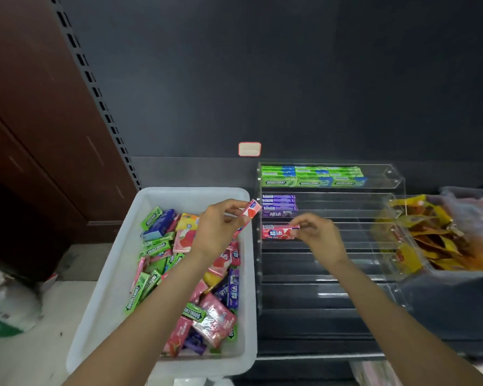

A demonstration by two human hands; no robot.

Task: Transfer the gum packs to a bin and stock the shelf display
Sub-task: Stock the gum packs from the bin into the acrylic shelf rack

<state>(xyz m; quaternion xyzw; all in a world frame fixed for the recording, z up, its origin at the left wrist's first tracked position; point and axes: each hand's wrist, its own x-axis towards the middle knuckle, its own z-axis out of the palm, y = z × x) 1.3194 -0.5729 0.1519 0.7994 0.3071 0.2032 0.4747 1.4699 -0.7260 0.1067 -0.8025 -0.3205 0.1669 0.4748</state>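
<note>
My left hand [216,232] pinches a pink gum pack [248,215] above the white bin [117,263] of DOUBLEMINT packs. My right hand [317,235] pinches a red pack [280,232] on the clear display's [374,246] third tier, below purple packs [278,206]

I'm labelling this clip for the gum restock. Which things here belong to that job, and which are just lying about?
Job:
white plastic bin of mixed gum packs
clear acrylic tiered display
red gum pack in left hand
red gum pack on tier, pinched by right hand

Lying about:
clear tub of yellow sachets
blank red-edged price tag
</note>
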